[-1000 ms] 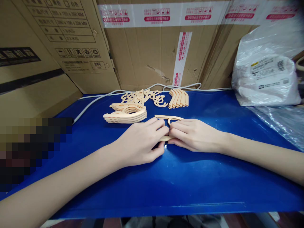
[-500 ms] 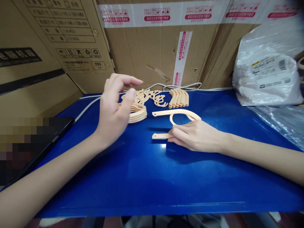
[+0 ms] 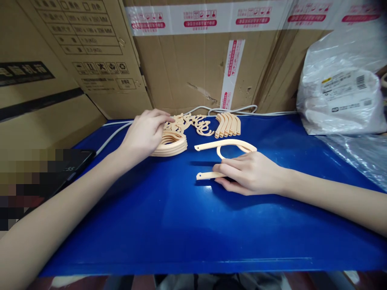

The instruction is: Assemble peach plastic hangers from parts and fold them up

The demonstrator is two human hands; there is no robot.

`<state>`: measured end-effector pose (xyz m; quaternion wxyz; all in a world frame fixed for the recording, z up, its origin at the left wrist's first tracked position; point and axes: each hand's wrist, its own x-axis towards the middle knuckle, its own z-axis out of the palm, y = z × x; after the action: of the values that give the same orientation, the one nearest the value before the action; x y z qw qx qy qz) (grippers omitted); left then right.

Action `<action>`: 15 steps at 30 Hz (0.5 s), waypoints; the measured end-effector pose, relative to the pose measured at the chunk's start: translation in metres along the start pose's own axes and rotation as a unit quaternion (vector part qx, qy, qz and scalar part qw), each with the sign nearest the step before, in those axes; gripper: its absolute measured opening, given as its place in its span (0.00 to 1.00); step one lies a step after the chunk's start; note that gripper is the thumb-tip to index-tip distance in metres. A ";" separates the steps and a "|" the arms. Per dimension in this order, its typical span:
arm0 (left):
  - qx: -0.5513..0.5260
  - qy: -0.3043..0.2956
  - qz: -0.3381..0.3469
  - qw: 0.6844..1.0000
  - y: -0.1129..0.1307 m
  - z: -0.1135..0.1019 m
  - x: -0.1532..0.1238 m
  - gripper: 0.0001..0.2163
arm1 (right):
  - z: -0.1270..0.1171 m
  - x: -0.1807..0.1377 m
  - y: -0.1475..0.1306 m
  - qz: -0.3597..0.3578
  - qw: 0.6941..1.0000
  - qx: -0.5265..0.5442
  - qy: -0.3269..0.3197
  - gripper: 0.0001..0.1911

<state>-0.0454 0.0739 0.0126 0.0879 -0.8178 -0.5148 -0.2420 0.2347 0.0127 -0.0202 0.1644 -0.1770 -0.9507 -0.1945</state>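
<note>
My right hand [image 3: 248, 174] is closed on a pale orange plastic hanger-shaped piece [image 3: 225, 146] that lies on the blue table [image 3: 193, 225]; its straight bar sticks out to the left of my fingers. My left hand [image 3: 145, 133] rests on a stack of similar curved pieces [image 3: 172, 145] further back, fingers curled over its top; whether it grips one I cannot see. Behind the stack lie ornate cut-out pieces [image 3: 196, 123] and a row of short curved pieces [image 3: 227, 125].
Cardboard boxes [image 3: 199, 56] wall the back and left. A white cable [image 3: 217, 110] runs along the table's rear. A white plastic bag [image 3: 341, 92] sits at the right with clear film [image 3: 359, 155] below it. A dark device [image 3: 75, 163] lies at the left edge.
My left hand let go of the piece near my right hand, lifted, then came down on the stack at the back. My right hand stayed, keeping the piece.
</note>
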 end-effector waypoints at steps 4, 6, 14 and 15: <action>0.002 -0.002 -0.018 1.000 0.001 -0.003 0.002 0.17 | 0.000 0.000 0.000 0.002 1.000 -0.002 0.026 0.15; -0.002 0.000 -0.027 1.000 0.005 -0.006 0.002 0.17 | 0.001 0.000 0.000 0.006 0.999 -0.003 0.034 0.15; -0.042 -0.061 -0.063 0.995 0.017 -0.018 0.021 0.19 | 0.000 0.000 0.000 0.028 0.999 0.003 0.041 0.15; -0.030 -0.080 -0.071 0.994 0.016 -0.019 0.027 0.19 | 0.000 0.000 0.000 0.030 0.999 0.004 0.043 0.15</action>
<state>-0.0278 0.0809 0.0444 0.0042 -0.7982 -0.5694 -0.1965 0.2345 0.0128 -0.0202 0.2118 -0.1959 -0.9378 -0.1931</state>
